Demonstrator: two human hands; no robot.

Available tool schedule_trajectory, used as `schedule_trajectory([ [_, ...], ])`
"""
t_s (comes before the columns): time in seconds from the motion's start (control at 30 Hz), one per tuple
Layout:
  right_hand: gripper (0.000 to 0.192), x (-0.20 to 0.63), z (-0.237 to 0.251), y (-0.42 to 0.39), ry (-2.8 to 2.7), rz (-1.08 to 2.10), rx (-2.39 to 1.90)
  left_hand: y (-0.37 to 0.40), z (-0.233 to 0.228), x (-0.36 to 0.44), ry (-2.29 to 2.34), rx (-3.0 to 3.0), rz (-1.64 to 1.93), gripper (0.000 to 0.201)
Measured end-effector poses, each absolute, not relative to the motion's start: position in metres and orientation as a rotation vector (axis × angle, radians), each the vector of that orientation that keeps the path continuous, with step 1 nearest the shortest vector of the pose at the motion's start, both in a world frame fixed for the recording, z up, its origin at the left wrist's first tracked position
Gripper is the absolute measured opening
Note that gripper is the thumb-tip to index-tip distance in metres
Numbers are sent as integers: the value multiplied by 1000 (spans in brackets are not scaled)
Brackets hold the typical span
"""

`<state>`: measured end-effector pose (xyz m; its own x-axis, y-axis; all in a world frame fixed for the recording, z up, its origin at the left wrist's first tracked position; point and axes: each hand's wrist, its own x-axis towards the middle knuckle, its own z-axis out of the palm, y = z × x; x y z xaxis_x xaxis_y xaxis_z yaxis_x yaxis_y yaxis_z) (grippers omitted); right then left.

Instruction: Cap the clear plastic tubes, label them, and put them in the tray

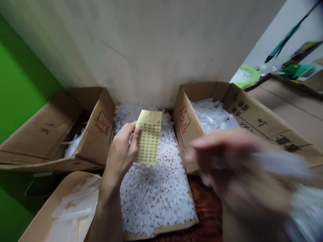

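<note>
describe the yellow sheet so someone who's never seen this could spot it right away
Find the middle cardboard box, the one heaped with small white plastic pieces. Above that heap the left hand pinches a yellow sheet by its edge. It is the only flat yellow thing there, covered in neat rows of small round stickers, while everything around it is white plastic or brown cardboard.

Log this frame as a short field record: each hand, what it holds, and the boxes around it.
left hand: left hand pinches a yellow sticker sheet above the middle box
right hand: right hand motion-blurred; seems to hold a clear tube, grip unclear
middle box: middle box full of small white plastic pieces
right box: right box holding clear tubes
left box: left box, open, contents mostly hidden
backdrop: pale board behind the boxes
</note>
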<state>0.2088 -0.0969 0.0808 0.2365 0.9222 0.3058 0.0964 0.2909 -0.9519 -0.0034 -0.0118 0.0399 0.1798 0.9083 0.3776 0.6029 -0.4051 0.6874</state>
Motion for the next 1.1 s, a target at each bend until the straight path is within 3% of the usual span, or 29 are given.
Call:
schedule_trajectory([
  [0.27,30,176,51,-50,-1203,1098,-1195,-14,45,-2,1396,2020,1178,39],
  [0.5,30,168,35,-46,-1044,1191,-1060,-16,39,14,1412,2155,1434,23],
  [0.7,25,170,34,-43,-1129,1113,-1062,-26,48,27,1128,2057,1468,15],
  [1.1,20,168,31,-48,-1302,824,-1147,-31,49,39,1167,1948,1555,12],
])
